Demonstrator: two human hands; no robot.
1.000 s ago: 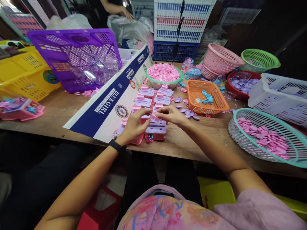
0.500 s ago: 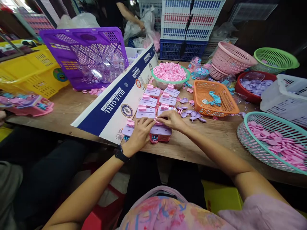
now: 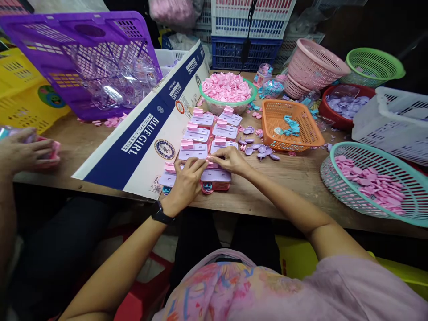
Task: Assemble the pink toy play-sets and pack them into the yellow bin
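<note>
My left hand and my right hand meet over the front toy box, with their fingertips pinched together around a small pink plastic piece. That piece is mostly covered by the fingers. Beneath them, the box has a flat lilac top and a pink-red body with blue parts inside. Another lilac-topped box sits under and left of my left wrist. Behind my hands stand several more such boxes in two rows, each with a pink block upright on its lilac top.
A printed cardboard sheet leans along the left. Behind are a green-rimmed bowl of pink parts and a purple crate. To the right lie lilac oval pieces, an orange basket and a turquoise basket. A co-worker's hand grips a pink toy.
The view has shifted, so the table things sit further left and higher. A co-worker's hand has come onto the pink toy at left. My hands remain pinched over the same front box.
</note>
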